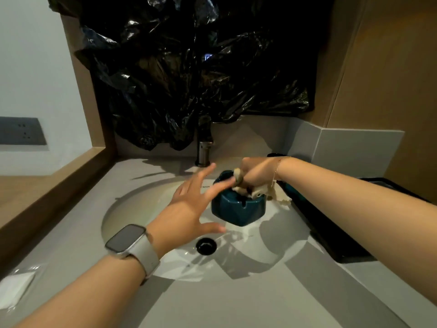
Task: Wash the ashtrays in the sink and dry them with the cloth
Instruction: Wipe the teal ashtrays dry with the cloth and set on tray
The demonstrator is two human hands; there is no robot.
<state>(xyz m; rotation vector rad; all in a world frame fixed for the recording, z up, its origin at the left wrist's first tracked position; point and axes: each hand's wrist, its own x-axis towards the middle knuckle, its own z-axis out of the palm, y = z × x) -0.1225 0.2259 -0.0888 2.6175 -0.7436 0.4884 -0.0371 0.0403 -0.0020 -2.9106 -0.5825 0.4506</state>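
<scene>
A glossy, dark teal ceramic ashtray with faceted sides and notched rim is sitting over the far right part of the smooth white oval sink, just beyond the round black drain. The right hand is closing around a crumpled, cream-coloured cloth and pressing it into the ashtray's hollow, a loose end trailing over the right rim. The left hand, wearing a pale-strapped square watch, is spreading wide open, fingers splayed, holding nothing, its fingertips touching the ashtray's left edge. Small lettering on the sink's far wall is showing too blurred to read. A flat black rectangular tray is lying on the grey matte counter at right. Crinkled black plastic sheeting is hanging behind the dark metal tap.
</scene>
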